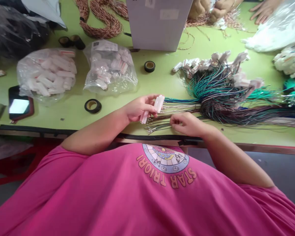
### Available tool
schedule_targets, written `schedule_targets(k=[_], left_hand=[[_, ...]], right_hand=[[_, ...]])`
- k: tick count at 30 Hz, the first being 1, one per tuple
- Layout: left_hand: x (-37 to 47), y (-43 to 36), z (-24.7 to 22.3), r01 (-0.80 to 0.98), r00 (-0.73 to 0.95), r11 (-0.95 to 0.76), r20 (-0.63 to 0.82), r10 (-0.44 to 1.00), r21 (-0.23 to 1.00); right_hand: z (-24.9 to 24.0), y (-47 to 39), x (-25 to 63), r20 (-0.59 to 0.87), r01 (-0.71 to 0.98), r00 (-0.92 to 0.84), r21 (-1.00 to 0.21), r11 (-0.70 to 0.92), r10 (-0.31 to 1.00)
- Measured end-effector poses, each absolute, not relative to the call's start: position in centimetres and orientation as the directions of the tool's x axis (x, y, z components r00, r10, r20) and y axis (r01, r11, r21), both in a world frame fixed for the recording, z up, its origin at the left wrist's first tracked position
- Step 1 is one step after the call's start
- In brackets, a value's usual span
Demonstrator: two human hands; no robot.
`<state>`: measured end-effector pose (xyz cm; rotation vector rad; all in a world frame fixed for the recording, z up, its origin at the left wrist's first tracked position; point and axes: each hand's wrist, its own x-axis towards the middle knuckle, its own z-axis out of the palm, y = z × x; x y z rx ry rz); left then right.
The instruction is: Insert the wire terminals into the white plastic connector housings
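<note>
My left hand (143,107) is closed around white plastic connector housings. One connector housing (159,103) stands out at the fingertips, and another white piece (144,117) shows under the palm. My right hand (185,124) rests low over the loose wire ends, its fingers curled in a pinch; whatever lies between them is too small to make out. Beneath and between both hands run thin wires (181,108) in blue, white, brown and dark colours, with metal tips toward the left. They lead right into a thick wire bundle (216,95) topped by several white connectors (198,65).
Clear bags of white housings (47,73) (110,67) lie at left. Black tape rolls (92,106) (149,66), a phone (20,104) and a grey box (159,26) share the green table (127,124). Across it, another person's hands (218,11) work at brown twisted wires.
</note>
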<state>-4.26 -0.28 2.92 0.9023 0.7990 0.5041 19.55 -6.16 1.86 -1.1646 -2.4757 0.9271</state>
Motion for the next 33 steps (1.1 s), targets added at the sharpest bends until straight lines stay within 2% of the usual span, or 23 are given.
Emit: schedule_targets(k=[2,5,8,10,13,15,19,28,33], left_hand=[[-4.4,-0.3,2.4,-0.060,0.639,0.532,-0.377,0.671,0.845],[-4.7,-0.2,2.0,-0.021,0.673,0.565,-0.406,0.618,0.825],[-4.8,-0.1,2.0,-0.022,0.694,0.614,-0.430,0.578,0.789],[-4.9,-0.1,2.0,-0.038,0.696,0.628,-0.431,0.575,0.777],[-4.9,-0.2,1.8,-0.038,0.684,0.623,-0.435,0.586,0.781],[-4.9,-0.2,1.7,-0.030,0.680,0.618,-0.437,0.589,0.786],[-4.9,-0.1,1.5,-0.031,0.670,0.624,-0.448,0.593,0.780],[-4.5,-0.3,1.4,-0.022,0.647,0.640,-0.477,0.594,0.768],[-4.5,-0.4,1.4,-0.008,0.633,0.618,-0.475,0.612,0.786]], right_hand=[[2.8,-5.3,19.4,-0.116,0.577,-0.668,-0.705,0.413,0.735],[4.1,-4.2,18.0,-0.185,0.539,-0.765,-0.709,0.455,0.617],[4.3,-3.6,16.5,-0.111,0.448,-0.812,-0.746,0.492,0.573],[3.9,-3.6,16.0,-0.001,0.433,-0.728,-0.775,0.459,0.685],[3.0,-3.9,16.2,0.116,0.526,-0.456,-0.764,0.373,0.882],[2.4,-4.3,16.5,0.186,0.594,-0.357,-0.712,0.376,0.916],[1.7,-4.8,16.6,0.300,0.677,-0.384,-0.552,0.487,0.873],[1.8,-4.9,16.6,0.305,0.762,-0.535,-0.228,0.606,0.788],[2.0,-5.0,16.5,0.280,0.762,-0.582,-0.141,0.632,0.764]])
